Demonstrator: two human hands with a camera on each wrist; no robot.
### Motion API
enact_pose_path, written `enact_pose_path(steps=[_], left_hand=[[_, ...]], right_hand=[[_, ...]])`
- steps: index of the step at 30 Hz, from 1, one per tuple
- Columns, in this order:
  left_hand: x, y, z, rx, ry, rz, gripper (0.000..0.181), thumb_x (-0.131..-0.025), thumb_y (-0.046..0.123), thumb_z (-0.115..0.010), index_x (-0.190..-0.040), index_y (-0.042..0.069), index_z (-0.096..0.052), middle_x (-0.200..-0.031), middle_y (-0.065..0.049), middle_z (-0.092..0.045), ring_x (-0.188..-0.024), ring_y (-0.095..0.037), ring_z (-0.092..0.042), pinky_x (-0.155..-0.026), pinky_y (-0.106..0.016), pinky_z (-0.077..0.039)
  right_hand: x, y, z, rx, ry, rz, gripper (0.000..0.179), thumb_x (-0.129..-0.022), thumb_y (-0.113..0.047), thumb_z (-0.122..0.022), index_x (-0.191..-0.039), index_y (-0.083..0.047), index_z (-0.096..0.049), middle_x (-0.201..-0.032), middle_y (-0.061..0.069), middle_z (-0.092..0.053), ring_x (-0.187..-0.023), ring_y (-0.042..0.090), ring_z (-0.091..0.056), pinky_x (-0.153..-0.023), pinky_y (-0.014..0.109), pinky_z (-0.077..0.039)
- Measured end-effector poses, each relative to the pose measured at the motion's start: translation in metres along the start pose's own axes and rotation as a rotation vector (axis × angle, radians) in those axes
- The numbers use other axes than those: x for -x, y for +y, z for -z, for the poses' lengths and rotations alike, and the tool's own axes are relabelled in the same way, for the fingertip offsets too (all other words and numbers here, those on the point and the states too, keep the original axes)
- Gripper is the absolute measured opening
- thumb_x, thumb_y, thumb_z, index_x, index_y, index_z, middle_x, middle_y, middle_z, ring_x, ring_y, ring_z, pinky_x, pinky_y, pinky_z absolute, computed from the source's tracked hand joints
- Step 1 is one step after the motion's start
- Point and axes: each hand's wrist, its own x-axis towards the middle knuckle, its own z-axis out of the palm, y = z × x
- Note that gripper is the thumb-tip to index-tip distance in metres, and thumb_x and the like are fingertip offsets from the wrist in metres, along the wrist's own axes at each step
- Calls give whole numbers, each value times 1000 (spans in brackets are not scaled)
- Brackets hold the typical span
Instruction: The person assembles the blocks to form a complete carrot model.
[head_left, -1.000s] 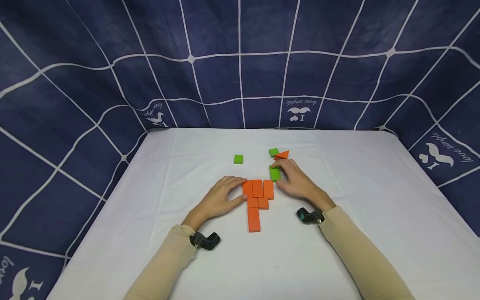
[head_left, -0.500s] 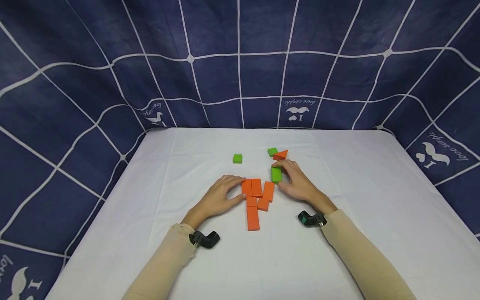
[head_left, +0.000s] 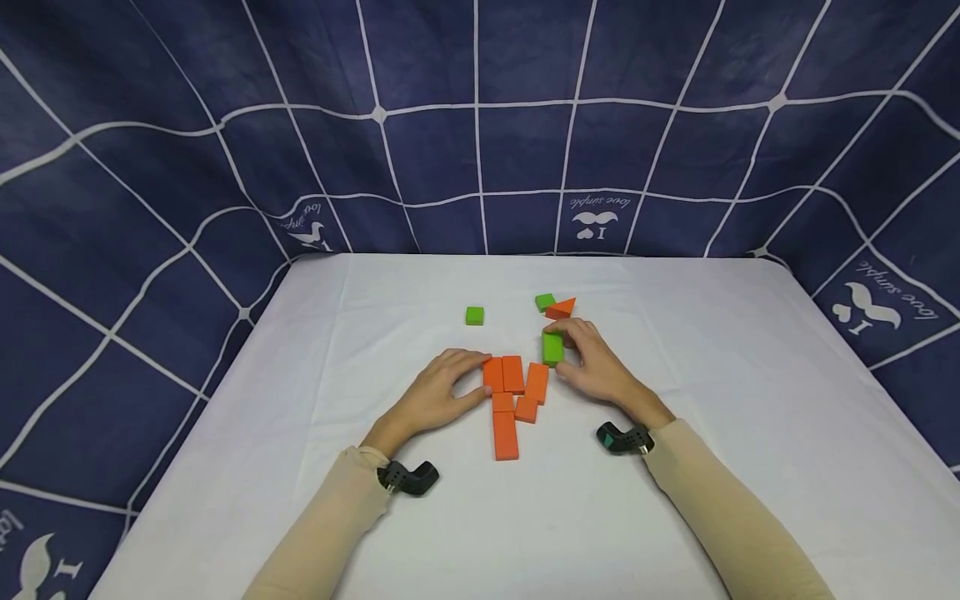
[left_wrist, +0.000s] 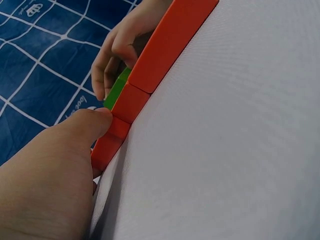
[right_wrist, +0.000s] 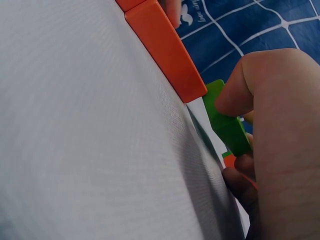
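My left hand (head_left: 431,398) pinches the leftmost orange rectangular block (head_left: 492,375) end to end, index finger at its far end and thumb at its near end. Beside it lies a second orange block (head_left: 513,374), touching it. My right hand (head_left: 597,365) grips a green rectangular block (head_left: 552,349) between thumb and fingers; in the right wrist view the green block (right_wrist: 231,131) appears tilted. Just left of and nearer than it, an orange rectangle (head_left: 536,382) and a small orange block (head_left: 527,409) lie askew, apart from the left blocks.
A small orange block (head_left: 503,402) and a long orange block (head_left: 506,436) continue the left column toward me. Farther back are a green cube (head_left: 475,316), another green block (head_left: 545,302) and an orange triangular block (head_left: 562,308). White cloth (head_left: 360,325) covers the table.
The green block in my right hand has shifted slightly right and nearer. The two right-hand orange blocks have turned and separated from the left ones. My left hand stays nearly still.
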Motion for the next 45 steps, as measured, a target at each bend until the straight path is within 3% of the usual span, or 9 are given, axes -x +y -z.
enact_pose_path(steps=[21, 33, 45], left_hand=[[-1, 1, 2, -9, 3, -17, 57, -99, 46, -65, -148, 18, -57, -147, 0, -58, -141, -20, -47, -120, -45, -37], [-1, -1, 3, -7, 11, -12, 57, -99, 46, -66, -148, 18, -57, -147, 0, -59, -140, -20, -47, -120, -45, -36], [0, -2, 0, -1, 2, -17, 57, -99, 45, -65, -148, 17, -57, -147, -2, -58, -141, -22, -47, -120, -47, -36]], right_hand=[[0, 2, 1, 31, -26, 12, 53, -82, -8, -65, -135, -16, -59, -134, 4, -57, -114, 22, -48, -100, 44, -44], [-3, 0, 1, 56, -54, 15, 52, -86, -13, -65, -137, -16, -60, -144, 6, -55, -128, 26, -48, -110, 49, -42], [-1, 1, 0, 57, -64, 2, 51, -86, -14, -66, -137, -15, -60, -144, 7, -56, -127, 26, -49, -110, 50, -43]])
